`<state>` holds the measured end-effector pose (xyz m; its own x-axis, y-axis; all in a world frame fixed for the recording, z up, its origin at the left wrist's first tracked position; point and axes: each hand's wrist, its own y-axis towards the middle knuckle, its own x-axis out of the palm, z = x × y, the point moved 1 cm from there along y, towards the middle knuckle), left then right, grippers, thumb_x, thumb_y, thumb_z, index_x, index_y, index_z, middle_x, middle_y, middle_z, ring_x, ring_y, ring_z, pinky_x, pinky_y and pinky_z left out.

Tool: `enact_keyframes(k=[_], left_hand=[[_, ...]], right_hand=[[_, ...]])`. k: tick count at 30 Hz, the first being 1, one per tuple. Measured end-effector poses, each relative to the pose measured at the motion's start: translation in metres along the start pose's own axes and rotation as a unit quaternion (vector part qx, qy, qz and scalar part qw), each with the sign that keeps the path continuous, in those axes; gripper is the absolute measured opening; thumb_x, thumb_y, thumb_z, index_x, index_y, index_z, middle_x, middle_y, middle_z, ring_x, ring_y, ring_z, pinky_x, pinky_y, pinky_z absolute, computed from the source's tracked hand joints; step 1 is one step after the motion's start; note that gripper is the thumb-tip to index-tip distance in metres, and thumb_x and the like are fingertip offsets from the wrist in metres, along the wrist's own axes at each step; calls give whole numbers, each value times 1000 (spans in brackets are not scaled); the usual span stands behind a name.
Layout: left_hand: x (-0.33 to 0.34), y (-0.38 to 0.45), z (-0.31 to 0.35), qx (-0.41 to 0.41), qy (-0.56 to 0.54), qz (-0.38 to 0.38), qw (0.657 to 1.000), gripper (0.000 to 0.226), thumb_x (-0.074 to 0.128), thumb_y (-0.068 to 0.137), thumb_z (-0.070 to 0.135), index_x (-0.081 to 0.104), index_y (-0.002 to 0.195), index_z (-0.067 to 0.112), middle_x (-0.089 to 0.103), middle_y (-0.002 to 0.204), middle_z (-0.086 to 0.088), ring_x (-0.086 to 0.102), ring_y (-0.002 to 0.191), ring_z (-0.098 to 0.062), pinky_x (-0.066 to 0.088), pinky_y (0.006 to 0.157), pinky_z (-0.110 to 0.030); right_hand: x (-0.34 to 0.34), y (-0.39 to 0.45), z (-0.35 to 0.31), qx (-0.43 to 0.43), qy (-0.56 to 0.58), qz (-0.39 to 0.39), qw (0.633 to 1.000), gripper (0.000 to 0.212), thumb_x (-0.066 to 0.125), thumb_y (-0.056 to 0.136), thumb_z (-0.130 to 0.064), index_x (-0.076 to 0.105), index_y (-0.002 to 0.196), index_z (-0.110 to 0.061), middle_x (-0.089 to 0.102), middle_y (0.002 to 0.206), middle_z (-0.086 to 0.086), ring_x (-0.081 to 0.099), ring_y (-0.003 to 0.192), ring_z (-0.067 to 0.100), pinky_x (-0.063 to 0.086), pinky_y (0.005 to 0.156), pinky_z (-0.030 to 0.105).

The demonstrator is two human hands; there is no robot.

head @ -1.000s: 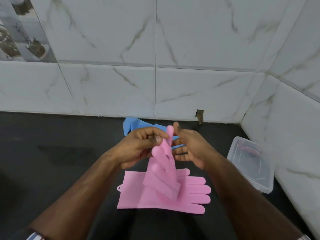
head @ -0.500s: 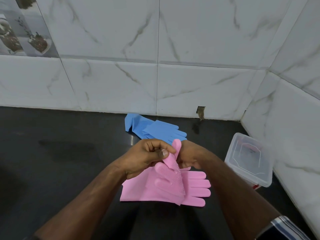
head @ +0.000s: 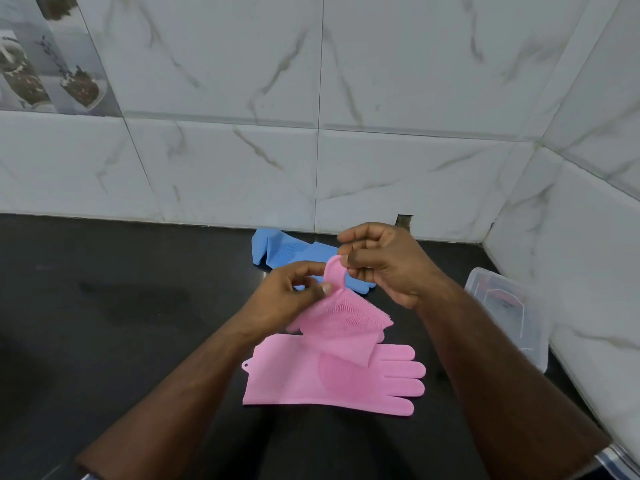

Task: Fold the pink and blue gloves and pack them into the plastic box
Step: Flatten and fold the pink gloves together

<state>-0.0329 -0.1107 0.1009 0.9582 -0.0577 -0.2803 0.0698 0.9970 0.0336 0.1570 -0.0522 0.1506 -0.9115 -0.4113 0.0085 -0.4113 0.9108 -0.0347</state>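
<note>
Hanging above the counter, a pink glove [head: 341, 322] is held up by one of its fingers, bristled side toward the camera, its cuff end drooping onto a second pink glove [head: 332, 377]; that second glove is laid flat on the black countertop [head: 121, 323], fingers pointing right, a small hanging loop seen at its cuff edge. The raised glove's finger is pinched by the left hand [head: 287, 299] between thumb and forefinger; the tip of the same finger is met by the right hand [head: 384, 261], whose fingers are curled around it, though whether the tip is truly gripped cannot be told with certainty. Behind both hands, the blue gloves [head: 287, 251] are seen lying on the counter just beside the wall, their far fingertips partly hidden by the right hand and the raised pink glove. At the right, near the corner, the plastic box [head: 509, 313] is set on the counter with its clear lid on, well apart from the gloves; the right forearm lies between the box and the pink pair. White marble-patterned wall tiles [head: 415, 168] are seen behind and to the right; a decorative tile [head: 45, 71] is seen at the upper left.
</note>
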Motion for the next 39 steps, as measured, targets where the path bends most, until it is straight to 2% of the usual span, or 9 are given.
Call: enact_keyframes(k=[4, 10, 17, 20, 25, 29, 32, 35, 39], left_hand=[[7, 8, 16, 55, 12, 47, 997, 13, 71, 93, 23, 76, 81, 23, 69, 70, 11, 58, 62, -3, 45, 62, -20], [3, 19, 51, 108, 51, 2, 993, 10, 71, 91, 28, 78, 89, 22, 75, 87, -9, 66, 77, -17, 54, 75, -41], [-33, -3, 2, 21, 30, -42, 998, 29, 82, 78, 36, 79, 104, 24, 76, 110, 8, 69, 109, -11, 51, 104, -42], [-25, -27, -35, -26, 63, -55, 996, 50, 90, 61, 45, 75, 107, 32, 74, 105, 13, 69, 102, -9, 55, 95, -38], [17, -37, -64, 7, 146, 10, 989, 39, 85, 68, 52, 64, 96, 35, 67, 95, 16, 62, 93, -1, 45, 71, -10], [40, -40, -74, 8, 188, 10, 982, 38, 72, 68, 65, 59, 93, 40, 64, 94, 23, 59, 91, 3, 48, 69, -17], [45, -41, -77, -2, 147, 42, 988, 17, 70, 83, 47, 63, 97, 41, 70, 93, 20, 66, 86, -1, 57, 75, -34], [24, -36, -79, -26, 119, 87, 989, 14, 74, 89, 32, 67, 79, 39, 67, 71, 19, 60, 66, -3, 49, 65, -29], [-16, -36, -73, -51, 22, 91, 994, 8, 75, 88, 22, 74, 82, 18, 72, 82, -7, 66, 74, -25, 55, 71, -40]], right_hand=[[0, -10, -20, -65, -97, 25, 993, 30, 71, 78, 3, 76, 94, -22, 75, 86, -1, 69, 74, 10, 56, 65, 24], [-4, -24, -50, -168, -382, 76, 906, 13, 75, 79, -16, 78, 88, -26, 68, 66, -27, 63, 64, -5, 44, 61, 12], [-12, -37, -49, -205, -360, 142, 899, 8, 75, 81, -19, 77, 85, -25, 62, 60, -29, 57, 53, 1, 41, 55, 13], [-12, -39, -41, -212, -338, 171, 901, 7, 75, 81, -19, 76, 83, -25, 62, 61, -30, 57, 56, -1, 43, 59, 17], [-6, -37, -32, -215, -318, 198, 902, 9, 75, 80, -19, 75, 83, -29, 65, 65, -27, 58, 59, -2, 44, 61, 14], [-5, -37, -31, -222, -311, 218, 898, 8, 74, 81, -22, 75, 85, -29, 65, 67, -27, 58, 60, -4, 44, 61, 11], [-4, -39, -29, -219, -299, 221, 902, 7, 75, 80, -22, 75, 85, -27, 63, 63, -32, 57, 57, -6, 41, 58, 6], [-15, -45, -26, -203, -262, 232, 914, 7, 75, 80, -19, 76, 86, -23, 68, 67, -21, 64, 61, 1, 50, 61, 19], [-43, -59, -9, -155, -234, 262, 923, 11, 76, 80, -15, 77, 89, -21, 71, 73, -11, 63, 64, 4, 54, 66, 28]])
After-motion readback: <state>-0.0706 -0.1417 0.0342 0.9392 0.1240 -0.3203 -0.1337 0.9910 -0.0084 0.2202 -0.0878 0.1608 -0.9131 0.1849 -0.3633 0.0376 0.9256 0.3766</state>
